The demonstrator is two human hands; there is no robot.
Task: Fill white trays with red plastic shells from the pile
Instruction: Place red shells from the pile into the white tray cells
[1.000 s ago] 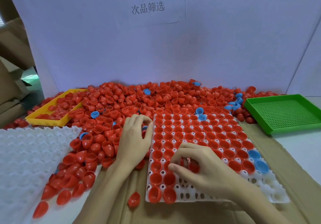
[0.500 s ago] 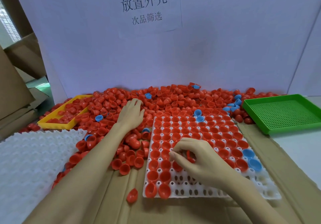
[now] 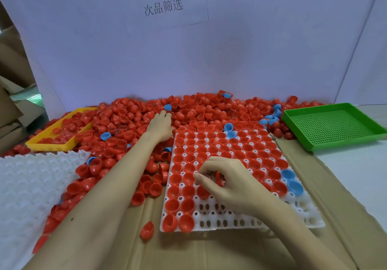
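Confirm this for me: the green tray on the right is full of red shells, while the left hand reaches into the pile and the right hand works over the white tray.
Not quite. The head view shows the green tray holds no shells. The rest stands: the left hand is in the pile, and the right hand works over the white tray.

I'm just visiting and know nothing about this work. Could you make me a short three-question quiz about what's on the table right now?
1. True or false: the green tray is full of red shells.
2. Which hand reaches into the pile of red shells? A) left hand B) right hand
3. Fill in: besides red ones, the white tray holds a few shells coloured ____.

Key
1. False; no shells lie in it.
2. A; the right hand is over the white tray, holding red shells.
3. Blue; two blue shells sit near its right edge, two more near the far edge.
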